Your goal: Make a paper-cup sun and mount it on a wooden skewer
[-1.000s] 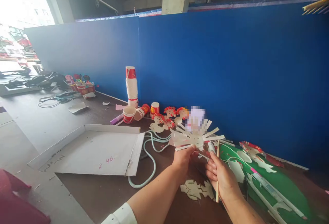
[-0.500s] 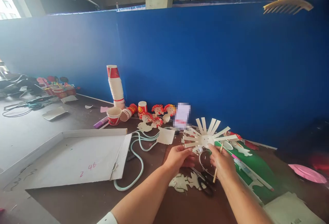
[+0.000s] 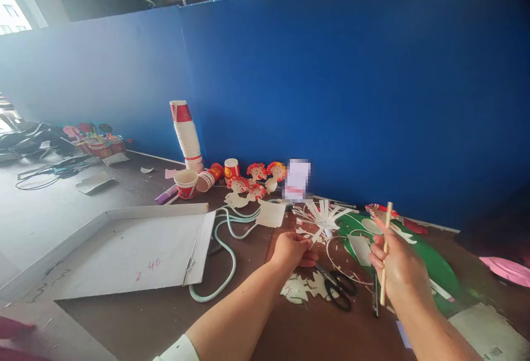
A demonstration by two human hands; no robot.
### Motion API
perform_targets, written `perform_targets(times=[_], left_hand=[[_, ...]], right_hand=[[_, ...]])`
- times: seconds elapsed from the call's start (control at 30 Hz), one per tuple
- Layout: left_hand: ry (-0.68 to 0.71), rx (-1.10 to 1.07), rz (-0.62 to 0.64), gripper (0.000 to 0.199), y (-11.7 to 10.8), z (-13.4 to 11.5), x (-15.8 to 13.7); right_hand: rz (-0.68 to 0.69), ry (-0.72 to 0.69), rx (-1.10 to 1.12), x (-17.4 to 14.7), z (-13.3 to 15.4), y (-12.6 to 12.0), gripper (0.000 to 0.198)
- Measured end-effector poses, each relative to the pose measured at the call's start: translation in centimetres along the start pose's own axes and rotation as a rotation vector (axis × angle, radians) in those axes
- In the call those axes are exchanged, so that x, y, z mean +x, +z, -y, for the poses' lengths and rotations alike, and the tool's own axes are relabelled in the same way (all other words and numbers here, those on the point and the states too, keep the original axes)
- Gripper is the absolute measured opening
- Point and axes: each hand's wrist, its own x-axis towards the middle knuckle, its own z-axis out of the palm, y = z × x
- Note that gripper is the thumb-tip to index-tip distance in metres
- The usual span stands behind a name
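Note:
My left hand [image 3: 292, 251] is closed, pinching one strip of a white paper piece [image 3: 326, 222] cut into a fringe around a round middle. To the right, my right hand [image 3: 399, 264] grips a thin wooden stick [image 3: 386, 256], which stands nearly upright across the fingers. Below the left hand lie white paper cutouts [image 3: 296, 289] and black-handled scissors [image 3: 342, 289]. A dark pen-like tool [image 3: 375, 295] rests just left of the right hand. Behind that hand, a green sheet [image 3: 443, 272] is partly covered by paper pieces.
A white box lid [image 3: 165, 239] lies at left, with a pale cable [image 3: 232, 272] beside it. Farther back stand a tall stack of paper cups [image 3: 187, 137], loose cups [image 3: 186, 183] and red-haired paper figures [image 3: 275, 176]. A blue partition [image 3: 331, 85] closes off the back.
My right hand has left the fringed paper and moved right, still holding the stick. The fringed paper has dropped lower and tilted in my left hand.

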Motion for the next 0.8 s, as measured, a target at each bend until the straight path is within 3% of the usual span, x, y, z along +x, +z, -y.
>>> perform_targets(times=[0.03,0.13,0.2,0.33,0.43,0.67,0.8], left_hand=[[0.005,0.0,0.01,0.026,0.0,0.0,0.0],[0.025,-0.024,0.043,0.017,-0.2,-0.4,-0.5],[0.026,-0.065,0.079,0.013,-0.5,-0.8,-0.8],[0.019,-0.157,0.112,0.02,-1.0,-1.0,-1.0],[0.021,-0.181,0.116,0.024,-1.1,-0.9,-0.8],[0.026,-0.156,0.096,0.028,-1.0,-0.8,-0.6],[0.023,-0.134,0.092,0.025,-1.0,-0.8,-0.5]], right_hand=[[0.09,-0.029,-0.042,-1.0,0.2,0.2,0.048],[0.434,0.055,-0.317,-3.7,-0.6,1.0,0.048],[0.519,0.101,-0.409,-4.6,-1.9,1.5,0.047],[0.463,0.188,-0.387,-4.5,-3.8,1.6,0.048],[0.503,0.201,-0.39,-4.0,-4.2,0.9,0.049],[0.55,0.056,-0.713,-2.7,-4.4,-0.8,0.049],[0.573,0.028,-0.791,-2.8,-3.8,-0.9,0.046]])
